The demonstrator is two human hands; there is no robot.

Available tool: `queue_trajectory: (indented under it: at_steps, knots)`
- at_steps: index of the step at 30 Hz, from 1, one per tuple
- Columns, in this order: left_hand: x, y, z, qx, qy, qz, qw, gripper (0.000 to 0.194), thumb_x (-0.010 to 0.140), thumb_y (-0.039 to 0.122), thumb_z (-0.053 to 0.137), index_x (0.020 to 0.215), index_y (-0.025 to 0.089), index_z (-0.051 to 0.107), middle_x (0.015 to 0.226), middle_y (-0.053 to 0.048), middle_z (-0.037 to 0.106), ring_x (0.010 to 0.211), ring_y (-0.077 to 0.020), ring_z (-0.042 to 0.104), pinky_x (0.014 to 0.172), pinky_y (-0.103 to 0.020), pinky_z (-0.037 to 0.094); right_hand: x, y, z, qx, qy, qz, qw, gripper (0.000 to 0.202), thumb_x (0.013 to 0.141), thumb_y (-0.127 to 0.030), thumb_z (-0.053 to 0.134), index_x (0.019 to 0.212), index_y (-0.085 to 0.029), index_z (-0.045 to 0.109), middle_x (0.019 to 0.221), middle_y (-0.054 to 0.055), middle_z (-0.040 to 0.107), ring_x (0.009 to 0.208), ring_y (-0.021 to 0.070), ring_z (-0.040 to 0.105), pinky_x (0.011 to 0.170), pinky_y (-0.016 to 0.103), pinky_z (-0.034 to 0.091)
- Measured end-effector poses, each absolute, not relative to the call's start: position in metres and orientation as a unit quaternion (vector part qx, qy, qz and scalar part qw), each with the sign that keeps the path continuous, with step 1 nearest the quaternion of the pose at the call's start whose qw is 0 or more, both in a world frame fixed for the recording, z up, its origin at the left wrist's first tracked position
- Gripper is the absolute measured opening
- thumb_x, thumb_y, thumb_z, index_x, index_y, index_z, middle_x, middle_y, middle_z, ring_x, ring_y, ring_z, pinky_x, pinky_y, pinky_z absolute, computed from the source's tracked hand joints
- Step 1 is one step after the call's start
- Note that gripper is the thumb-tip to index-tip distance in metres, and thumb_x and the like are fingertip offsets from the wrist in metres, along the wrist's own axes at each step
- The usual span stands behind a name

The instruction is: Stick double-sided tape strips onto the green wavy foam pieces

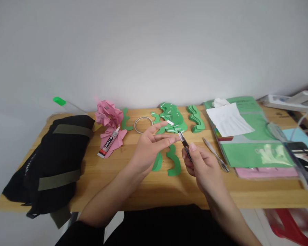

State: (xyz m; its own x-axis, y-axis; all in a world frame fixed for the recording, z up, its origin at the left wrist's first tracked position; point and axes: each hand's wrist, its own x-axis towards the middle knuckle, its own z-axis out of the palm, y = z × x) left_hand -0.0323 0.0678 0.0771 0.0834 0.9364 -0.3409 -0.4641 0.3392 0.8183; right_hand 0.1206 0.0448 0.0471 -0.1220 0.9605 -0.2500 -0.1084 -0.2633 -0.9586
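Observation:
My left hand (149, 147) hovers over the green cut-outs with its fingers stretched out. A small white strip (170, 122) sits at its index fingertip. In my right hand (202, 163) are slim dark tweezers (186, 145), their silver tip close to my left thumb tip. Whether the tip grips anything is too small to tell. Below the hands lies a wavy green paper piece (175, 162), with another green piece (157, 162) partly hidden by my left hand. Behind them, a pile of green cut-outs (173, 114) carries several short white strips. A stack of wavy green pieces (195, 118) stands to its right.
On the left are a black bag (64, 150), crumpled pink paper (109, 114) and a glue tube (108, 142). A tape ring (143, 125) lies mid-table. At right are a pen (215, 154), a green packet (256, 150), white paper (229, 119) and a phone (303, 157).

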Motion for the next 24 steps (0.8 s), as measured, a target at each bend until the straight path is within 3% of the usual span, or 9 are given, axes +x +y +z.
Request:
queue_trajectory:
  at_steps: [6,14,24]
  knots:
    - [-0.033,0.067,0.077,0.274,0.454,0.498,0.686,0.050,0.069,0.013,0.078,0.114,0.018,0.058,0.075,0.000,0.077,0.084,-0.0184,0.073,0.087,-0.034,0.048,0.122,0.044,0.049,-0.507,-0.455,0.593,0.429,0.057,0.081,-0.071,0.059,0.058,-0.019,0.049,0.048,-0.006,0.030,0.043,0.0063,0.024,0.038,0.021,0.015]
    - [-0.040,0.066,0.074,0.303,0.438,0.482,0.696,0.040,0.070,0.013,0.075,0.107,0.023,0.063,0.073,0.003,0.077,0.081,-0.0194,0.073,0.085,-0.035,0.049,0.124,0.043,0.050,-0.502,-0.479,0.589,0.415,0.058,0.082,-0.070,0.057,0.056,-0.020,0.047,0.051,-0.006,0.028,0.044,0.0066,0.021,0.038,0.022,0.012]
    - [-0.045,0.066,0.075,0.307,0.408,0.468,0.721,0.043,0.067,0.012,0.069,0.109,0.020,0.062,0.066,0.004,0.071,0.067,-0.0127,0.063,0.074,-0.029,0.043,0.124,0.040,0.046,-0.506,-0.525,0.564,0.387,0.055,0.088,-0.066,0.052,0.057,-0.021,0.045,0.051,-0.006,0.028,0.043,0.0074,0.023,0.041,0.024,0.020]
